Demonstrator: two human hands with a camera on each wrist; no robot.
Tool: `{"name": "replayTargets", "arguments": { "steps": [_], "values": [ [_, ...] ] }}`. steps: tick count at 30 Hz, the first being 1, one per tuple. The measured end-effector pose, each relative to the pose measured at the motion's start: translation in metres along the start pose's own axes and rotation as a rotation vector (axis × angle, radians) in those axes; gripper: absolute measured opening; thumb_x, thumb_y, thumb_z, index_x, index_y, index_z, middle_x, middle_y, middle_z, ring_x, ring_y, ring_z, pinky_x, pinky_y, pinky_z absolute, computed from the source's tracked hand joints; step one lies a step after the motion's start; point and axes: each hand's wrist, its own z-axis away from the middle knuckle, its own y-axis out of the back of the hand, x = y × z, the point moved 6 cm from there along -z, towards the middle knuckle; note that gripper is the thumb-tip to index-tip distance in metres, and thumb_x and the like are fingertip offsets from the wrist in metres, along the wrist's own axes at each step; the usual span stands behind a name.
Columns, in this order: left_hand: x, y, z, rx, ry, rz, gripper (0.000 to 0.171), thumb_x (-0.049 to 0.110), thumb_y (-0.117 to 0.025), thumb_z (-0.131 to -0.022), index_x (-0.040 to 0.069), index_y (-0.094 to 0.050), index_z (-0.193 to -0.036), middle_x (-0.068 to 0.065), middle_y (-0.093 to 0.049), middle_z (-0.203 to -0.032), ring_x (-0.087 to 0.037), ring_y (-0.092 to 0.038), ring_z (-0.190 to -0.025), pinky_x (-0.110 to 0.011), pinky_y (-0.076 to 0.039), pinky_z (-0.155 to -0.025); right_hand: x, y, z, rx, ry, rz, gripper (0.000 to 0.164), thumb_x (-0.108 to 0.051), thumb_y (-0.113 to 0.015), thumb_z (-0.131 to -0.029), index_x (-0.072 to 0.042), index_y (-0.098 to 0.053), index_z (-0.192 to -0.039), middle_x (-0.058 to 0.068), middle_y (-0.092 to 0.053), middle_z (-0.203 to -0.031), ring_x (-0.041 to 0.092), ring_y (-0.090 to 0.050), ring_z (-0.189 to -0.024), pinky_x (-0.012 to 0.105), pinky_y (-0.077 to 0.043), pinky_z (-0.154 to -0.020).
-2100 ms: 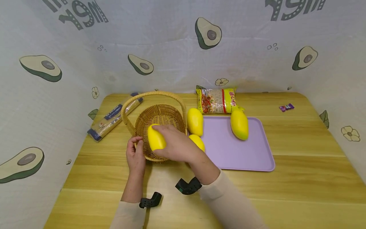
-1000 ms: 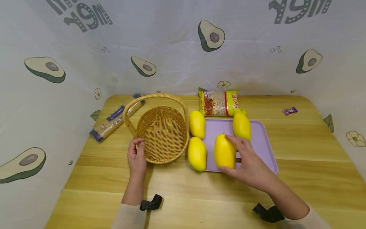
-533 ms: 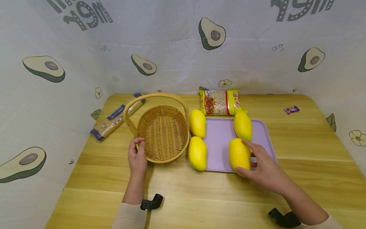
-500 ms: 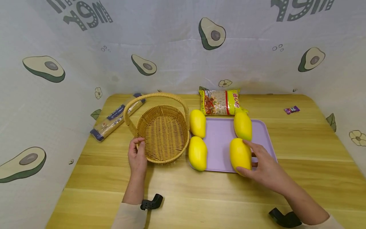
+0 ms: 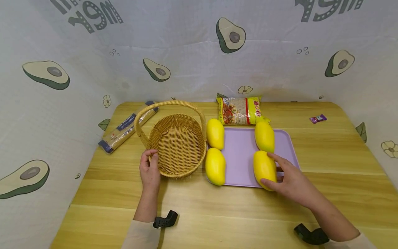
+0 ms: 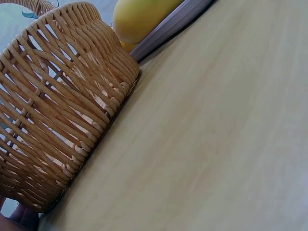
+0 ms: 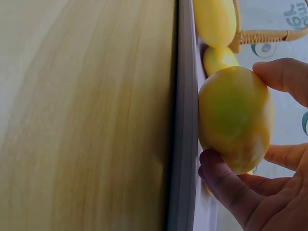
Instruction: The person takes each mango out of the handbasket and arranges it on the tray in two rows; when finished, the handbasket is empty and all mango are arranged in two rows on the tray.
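My right hand [image 5: 293, 181] holds a yellow mango [image 5: 264, 169] at the front right of the lilac tray [image 5: 239, 155], thumb on its near end and fingertips on its far end. In the right wrist view that mango [image 7: 236, 115] shows a greenish end, close against the tray's rim [image 7: 185, 144]. Another mango [image 5: 264, 136] lies behind it. Two more mangoes, one rear [image 5: 215, 134] and one front [image 5: 215, 166], lie along the tray's left side. My left hand [image 5: 150, 173] grips the left rim of a wicker basket [image 5: 178, 148], which has nothing in it.
A yellow food packet [image 5: 238, 110] lies behind the tray. A long pack of noodles [image 5: 125, 129] lies left of the basket, whose tall handle [image 5: 172, 103] arches up. A small purple wrapped sweet [image 5: 318, 119] is at the far right.
My right hand has carried the mango out of the basket, over to the right, and down at the tray's front right. My left hand has stayed on the basket rim.
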Motion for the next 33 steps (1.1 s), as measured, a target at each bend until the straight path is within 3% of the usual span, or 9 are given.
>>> {"name": "replayTargets", "arguments": {
  "steps": [10,19,33],
  "values": [
    [0.0,0.0,0.0,-0.006,0.0,0.006,0.017,0.006,-0.047,-0.103,-0.006,-0.056,-0.111,-0.01,-0.051,-0.139,-0.014,-0.04,-0.138,-0.03,-0.031,-0.108,0.007,0.001,-0.004,-0.029,-0.028,0.003,0.104,-0.051,-0.081,-0.084,0.001,-0.029,-0.157,0.033,-0.042,-0.147,0.041,-0.062,-0.114,0.04,-0.061,-0.083],
    [-0.001,0.001,0.003,-0.029,0.023,0.001,0.015,0.01,-0.048,-0.104,-0.001,-0.057,-0.111,-0.011,-0.046,-0.149,-0.02,-0.031,-0.15,-0.045,-0.025,-0.119,0.011,0.003,-0.004,-0.048,-0.042,0.0,0.103,-0.049,-0.08,-0.085,0.003,-0.028,-0.157,0.035,-0.043,-0.146,0.043,-0.062,-0.113,0.045,-0.061,-0.084],
    [0.001,0.001,0.003,-0.017,0.03,0.005,0.015,0.01,-0.049,-0.104,0.0,-0.059,-0.11,-0.012,-0.047,-0.149,-0.022,-0.032,-0.149,-0.045,-0.025,-0.119,0.014,0.004,-0.004,-0.05,-0.05,0.01,0.101,-0.047,-0.08,-0.086,0.003,-0.028,-0.157,0.034,-0.045,-0.145,0.04,-0.064,-0.111,0.045,-0.06,-0.085]
  ]
}}
